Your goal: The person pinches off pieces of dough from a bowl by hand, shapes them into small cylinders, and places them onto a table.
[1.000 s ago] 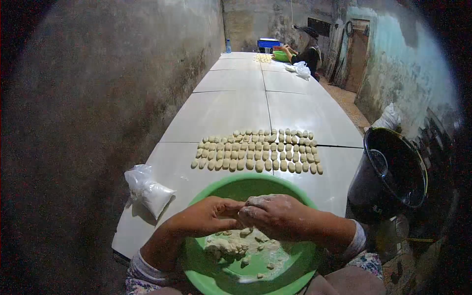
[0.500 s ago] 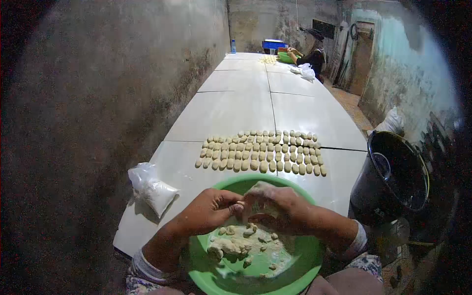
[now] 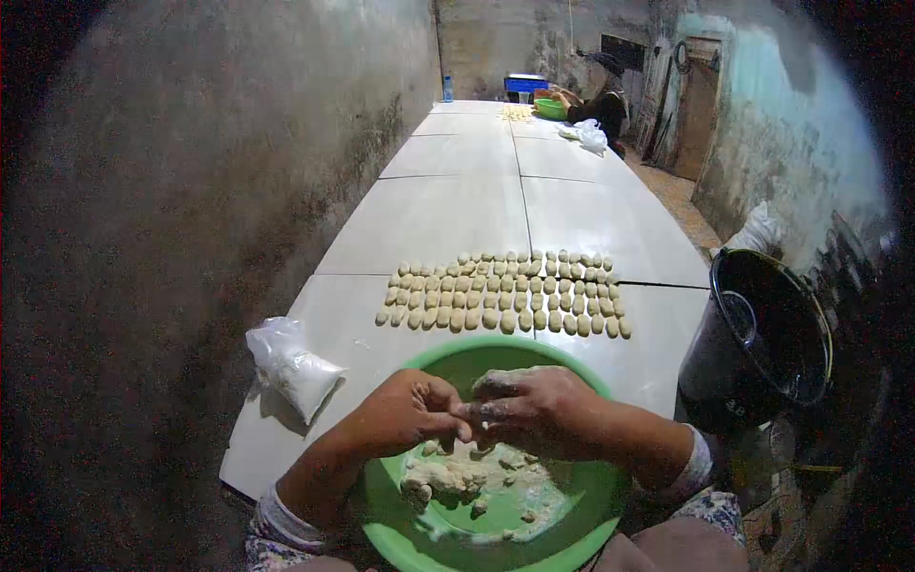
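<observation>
My left hand (image 3: 412,412) and my right hand (image 3: 541,408) meet over a green basin (image 3: 457,355). Both sets of fingers are bent and pinched together, the tips touching at the middle. Whatever lies between them is hidden by the fingers. Pale flour or dough coats the right fingers. Beneath the hands, the basin holds a lumpy mass of dough (image 3: 443,480) with several small crumbs and loose flour. Just beyond the basin's rim, rows of small oval dough pieces (image 3: 507,297) lie on the white table (image 3: 438,214).
A plastic bag of white powder (image 3: 303,379) rests at the table's left edge. On the right stands a large black bucket (image 3: 710,357). At the far end, a person (image 3: 605,107) sits by another green basin (image 3: 550,110), near a white plastic bag (image 3: 592,137). A wall runs along the left.
My right hand has turned and lowered, its fingers now straighter and meeting the left fingertips. The pale bit seen at my left fingertips earlier no longer shows.
</observation>
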Available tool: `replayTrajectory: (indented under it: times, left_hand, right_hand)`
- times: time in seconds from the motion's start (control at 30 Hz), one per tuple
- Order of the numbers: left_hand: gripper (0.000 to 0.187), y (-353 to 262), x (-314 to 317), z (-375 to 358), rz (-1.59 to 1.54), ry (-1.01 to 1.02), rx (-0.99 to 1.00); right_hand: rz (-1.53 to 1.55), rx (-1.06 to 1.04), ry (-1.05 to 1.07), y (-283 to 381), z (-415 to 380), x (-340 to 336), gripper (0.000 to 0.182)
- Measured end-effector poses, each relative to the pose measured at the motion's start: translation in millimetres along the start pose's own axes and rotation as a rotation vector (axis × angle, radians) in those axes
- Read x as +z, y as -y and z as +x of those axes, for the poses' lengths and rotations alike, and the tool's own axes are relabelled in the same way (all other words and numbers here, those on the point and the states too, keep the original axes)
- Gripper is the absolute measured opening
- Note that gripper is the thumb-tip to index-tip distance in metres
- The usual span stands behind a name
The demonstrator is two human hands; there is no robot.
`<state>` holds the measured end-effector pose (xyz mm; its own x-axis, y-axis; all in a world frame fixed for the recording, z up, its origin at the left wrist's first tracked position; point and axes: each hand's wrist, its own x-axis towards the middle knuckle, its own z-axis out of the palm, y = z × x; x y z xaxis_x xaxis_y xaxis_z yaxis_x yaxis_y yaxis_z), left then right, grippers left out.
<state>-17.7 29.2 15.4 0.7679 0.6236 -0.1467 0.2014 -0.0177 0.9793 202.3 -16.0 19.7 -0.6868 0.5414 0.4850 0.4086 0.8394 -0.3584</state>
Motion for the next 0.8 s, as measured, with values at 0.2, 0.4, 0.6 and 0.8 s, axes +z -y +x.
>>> replayTrajectory:
  times: [0.2, 0.4, 0.6, 0.8]
  left_hand:
    - [0.01, 5.4, -1.6, 3.4, 0.027, -0.03, 0.023]
    - [0.02, 7.9, 5.9, 3.6, 0.029, -0.007, 0.149]
    - [0.043, 5.7, 6.6, 1.3, 0.099, 0.034, 0.191]
    - [0.043, 15.2, 2.0, 5.1, 0.18, 0.063, 0.176]
  right_hand:
    - [-0.08, 0.033, -0.03, -2.6, -3.6, 1.5, 0.012]
    - [-0.062, 0.013, -0.077, -8.6, -4.4, 0.2, 0.013]
    - [-0.146, 0.092, -0.102, -7.3, -3.2, 0.8, 0.02]
    - [0.073, 0.087, -0.128, -5.5, -1.7, 3.9, 0.017]
